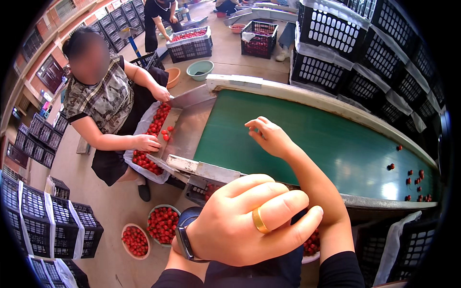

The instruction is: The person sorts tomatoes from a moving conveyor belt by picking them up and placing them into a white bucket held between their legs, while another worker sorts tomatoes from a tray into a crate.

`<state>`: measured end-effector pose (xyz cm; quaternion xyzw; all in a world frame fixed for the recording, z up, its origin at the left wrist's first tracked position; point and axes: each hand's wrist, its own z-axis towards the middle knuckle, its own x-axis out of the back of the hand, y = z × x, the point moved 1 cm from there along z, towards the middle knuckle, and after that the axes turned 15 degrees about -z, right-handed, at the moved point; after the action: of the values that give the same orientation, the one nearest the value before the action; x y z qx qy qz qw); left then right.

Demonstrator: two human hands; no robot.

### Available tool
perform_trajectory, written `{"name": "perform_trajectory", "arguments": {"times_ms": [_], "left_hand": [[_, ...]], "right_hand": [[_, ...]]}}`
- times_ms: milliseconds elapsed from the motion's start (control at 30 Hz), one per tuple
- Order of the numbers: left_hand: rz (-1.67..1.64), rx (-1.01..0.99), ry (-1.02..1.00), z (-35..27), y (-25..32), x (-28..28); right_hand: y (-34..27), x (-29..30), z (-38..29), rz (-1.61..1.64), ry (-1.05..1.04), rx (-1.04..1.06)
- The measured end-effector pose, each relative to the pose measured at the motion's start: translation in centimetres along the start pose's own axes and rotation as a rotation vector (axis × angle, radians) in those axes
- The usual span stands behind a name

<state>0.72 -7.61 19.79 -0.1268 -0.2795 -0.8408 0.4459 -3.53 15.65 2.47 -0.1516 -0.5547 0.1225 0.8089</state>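
Observation:
My left hand (252, 219) is raised close to the camera, with a gold ring (260, 220) on one finger and a dark watch (184, 240) at the wrist. Its fingers curl inward, and the palm is hidden. The fingertips overlap my right forearm in the picture; contact cannot be told. Above the green conveyor belt (230, 118) reaches my right hand (270, 136), its fingers loosely bent and apart, holding nothing visible. Several cherry tomatoes (391, 166) lie at the belt's far right, well away from that hand.
At the metal chute (191, 124), a co-worker (104, 97) leans over a lined crate of tomatoes (148, 163). Tubs of tomatoes (135, 242) (164, 223) stand on the floor. Stacked black crates (324, 68) rise behind the belt; more crates (50, 219) stand at the left.

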Motion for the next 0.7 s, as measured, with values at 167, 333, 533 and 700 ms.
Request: {"name": "perform_trajectory", "arguments": {"times_ms": [167,333,533,700], "left_hand": [[0.034,0.013,0.01,0.0,-0.2,-0.2],[-0.027,-0.113,0.037,0.2,-0.1,0.5],[-0.082,-0.214,-0.047,0.3,1.4,2.5],[-0.164,-0.397,0.169,0.7,1.6,1.6]], "right_hand": [[0.1,0.0,-0.1,-0.013,-0.044,-0.014],[0.1,-0.1,-0.1,-0.009,-0.053,-0.003],[-0.2,0.2,0.0,-0.018,-0.075,-0.014],[-0.4,0.2,0.0,-0.014,-0.08,-0.011]]}}
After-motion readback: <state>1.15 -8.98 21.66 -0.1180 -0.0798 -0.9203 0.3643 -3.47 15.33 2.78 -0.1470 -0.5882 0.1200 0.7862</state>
